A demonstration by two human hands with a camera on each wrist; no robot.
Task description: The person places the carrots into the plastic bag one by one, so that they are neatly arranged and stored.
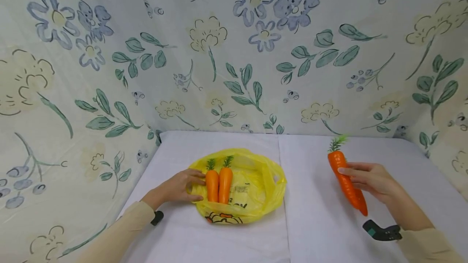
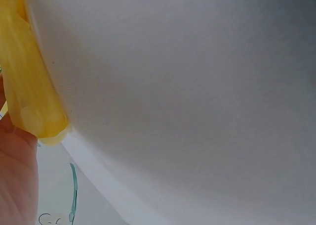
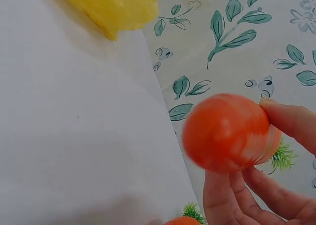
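A yellow plastic bag lies with its mouth spread wide, and two orange toy carrots with green tops rest side by side at its left. My left hand grips the bag's left edge, fingers close beside the carrots; most of that hand is outside the left wrist view. Off to the right, my right hand holds another carrot, tilted with its leafy top away from me, between thumb and fingers. A further orange carrot tip shows from behind it, and part of that carrot appears low in the right wrist view.
White cloth covers the table, with a seam running just right of the bag. Floral-patterned fabric rises behind the table and along both sides. Black wrist straps sit on both wrists.
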